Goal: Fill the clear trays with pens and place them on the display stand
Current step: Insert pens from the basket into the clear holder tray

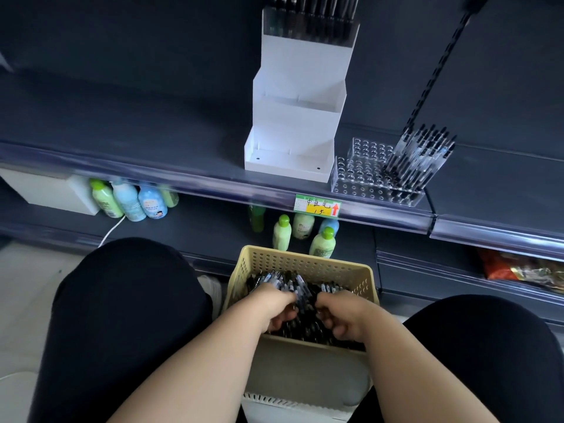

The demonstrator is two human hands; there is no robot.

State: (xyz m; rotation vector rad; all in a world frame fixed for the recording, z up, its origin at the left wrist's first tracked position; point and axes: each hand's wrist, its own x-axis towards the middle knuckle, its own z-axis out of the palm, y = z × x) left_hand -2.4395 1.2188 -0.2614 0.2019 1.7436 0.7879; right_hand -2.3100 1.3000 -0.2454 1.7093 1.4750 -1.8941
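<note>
A yellow perforated basket (265,264) between my knees holds a heap of black pens (305,288). Both hands are down in the heap: my left hand (276,306) grips several pens with curled fingers, and my right hand (341,315) also curls round pens. On the dark shelf above stands a white stepped display stand (296,117); its top step carries a clear tray full of pens (311,22), the two lower steps are bare. Right of the stand sits a clear tray with holes (363,169), and several pens (421,157) stand in its right part.
Green and blue bottles (131,199) stand on the lower shelf, more (305,233) right behind the basket. A price label (317,206) hangs on the shelf rail. A red packet (515,267) lies at lower right. My dark-clad knees flank the basket. A white cable (111,230) runs down on the left.
</note>
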